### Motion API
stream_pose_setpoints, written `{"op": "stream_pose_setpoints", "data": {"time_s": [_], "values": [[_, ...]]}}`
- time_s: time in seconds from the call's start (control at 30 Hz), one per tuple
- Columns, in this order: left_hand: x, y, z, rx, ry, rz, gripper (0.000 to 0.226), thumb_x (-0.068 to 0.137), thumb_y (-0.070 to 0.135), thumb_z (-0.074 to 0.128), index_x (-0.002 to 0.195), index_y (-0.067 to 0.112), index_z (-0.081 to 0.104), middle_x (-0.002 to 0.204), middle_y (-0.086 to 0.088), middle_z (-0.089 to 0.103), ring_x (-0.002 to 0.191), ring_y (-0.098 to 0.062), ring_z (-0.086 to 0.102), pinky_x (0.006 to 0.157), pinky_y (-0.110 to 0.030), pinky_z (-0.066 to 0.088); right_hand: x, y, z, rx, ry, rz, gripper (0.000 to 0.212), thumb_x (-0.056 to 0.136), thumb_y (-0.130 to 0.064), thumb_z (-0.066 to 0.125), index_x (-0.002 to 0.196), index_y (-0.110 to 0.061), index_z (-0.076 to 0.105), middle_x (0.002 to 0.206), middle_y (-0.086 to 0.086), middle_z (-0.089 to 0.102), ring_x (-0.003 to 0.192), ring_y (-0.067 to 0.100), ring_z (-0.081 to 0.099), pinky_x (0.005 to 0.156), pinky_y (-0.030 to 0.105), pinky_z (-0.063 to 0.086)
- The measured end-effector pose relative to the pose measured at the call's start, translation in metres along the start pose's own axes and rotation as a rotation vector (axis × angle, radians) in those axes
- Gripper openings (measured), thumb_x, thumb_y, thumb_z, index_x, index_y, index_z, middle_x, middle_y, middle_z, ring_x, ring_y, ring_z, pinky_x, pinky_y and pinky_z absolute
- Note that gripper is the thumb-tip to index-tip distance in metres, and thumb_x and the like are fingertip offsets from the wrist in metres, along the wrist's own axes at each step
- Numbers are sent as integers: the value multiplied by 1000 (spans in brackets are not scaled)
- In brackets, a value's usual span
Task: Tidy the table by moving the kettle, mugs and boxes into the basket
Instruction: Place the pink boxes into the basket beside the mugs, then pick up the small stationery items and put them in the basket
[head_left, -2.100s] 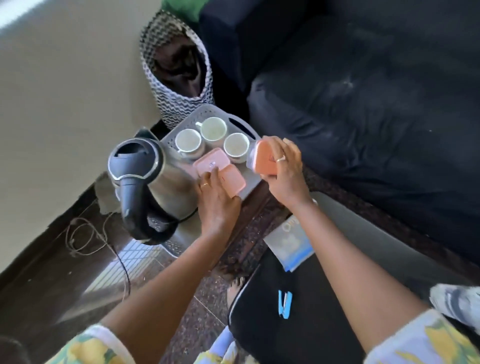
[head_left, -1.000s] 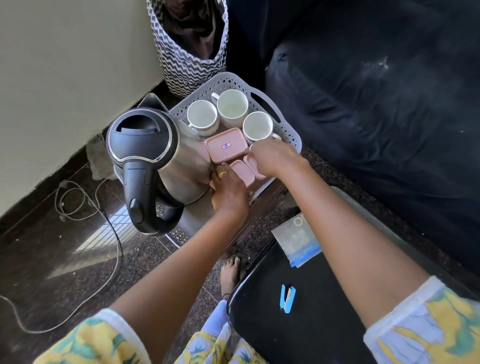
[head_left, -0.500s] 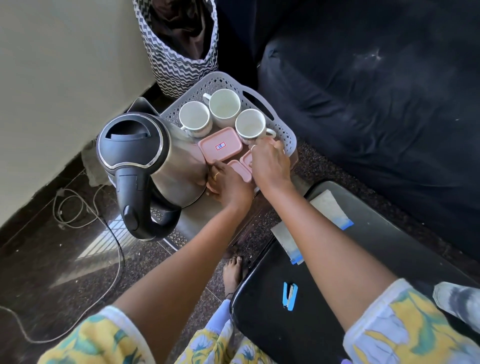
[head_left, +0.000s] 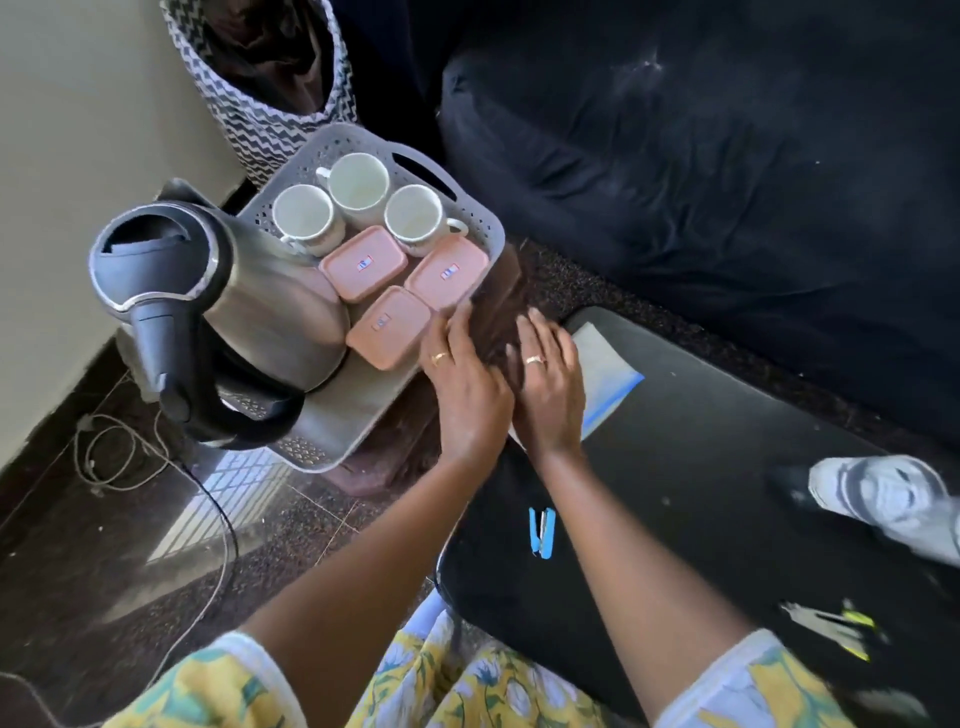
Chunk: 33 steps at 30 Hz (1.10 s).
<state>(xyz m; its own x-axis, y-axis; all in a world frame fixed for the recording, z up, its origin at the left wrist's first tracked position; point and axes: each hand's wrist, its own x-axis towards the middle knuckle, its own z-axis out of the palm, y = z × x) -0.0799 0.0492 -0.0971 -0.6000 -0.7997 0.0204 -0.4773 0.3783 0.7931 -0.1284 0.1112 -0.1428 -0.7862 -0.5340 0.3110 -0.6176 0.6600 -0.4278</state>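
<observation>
A: Hands?
B: Left hand (head_left: 467, 387) and right hand (head_left: 548, 389) side by side, fingers straight, empty, at near-right edge of grey basket (head_left: 332, 448).
A: Load?
B: All in basket. Steel kettle (head_left: 260, 301) left, pink boxes (head_left: 388, 328) right, white mugs (head_left: 359, 183) far end.

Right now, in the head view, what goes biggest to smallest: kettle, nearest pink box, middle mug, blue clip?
1. kettle
2. nearest pink box and middle mug: too alike to rank
3. blue clip
</observation>
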Motion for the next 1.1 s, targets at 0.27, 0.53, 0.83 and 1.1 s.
{"op": "stream_pose_setpoints", "data": {"time_s": [0.27,0.53,0.83,1.1], "values": [[-120,-23,49,277,-349,-229,59,78,0,51,135,0,36,141,-21,35,129,-38,31,107,-34,19,-143,55,-57,-76,-101,549,28,85,-7,66,111,2,64,114,19,65,97,38,63,85,43,52],[-175,-44,67,470,-417,-569,89,70,36,79,135,3,29,135,-21,33,126,-42,35,104,-46,33,-240,138,-133,-218,-85,828,32,80,-5,71,110,1,66,112,24,60,96,42,60,84,45,52],[-179,-47,82,493,-367,-530,53,86,15,65,125,-6,37,132,-27,38,121,-43,42,104,-46,33,-271,221,-176,-74,-230,1216,48,99,-29,45,145,-18,35,121,26,54,104,43,57,85,44,46],[-193,-51,82,456,-325,-523,42,87,10,60,123,-4,42,128,-26,43,120,-41,43,102,-43,34,-267,240,-164,64,-205,1339,54,99,-33,43,148,-17,28,124,34,50,122,40,42,93,42,41]]}}
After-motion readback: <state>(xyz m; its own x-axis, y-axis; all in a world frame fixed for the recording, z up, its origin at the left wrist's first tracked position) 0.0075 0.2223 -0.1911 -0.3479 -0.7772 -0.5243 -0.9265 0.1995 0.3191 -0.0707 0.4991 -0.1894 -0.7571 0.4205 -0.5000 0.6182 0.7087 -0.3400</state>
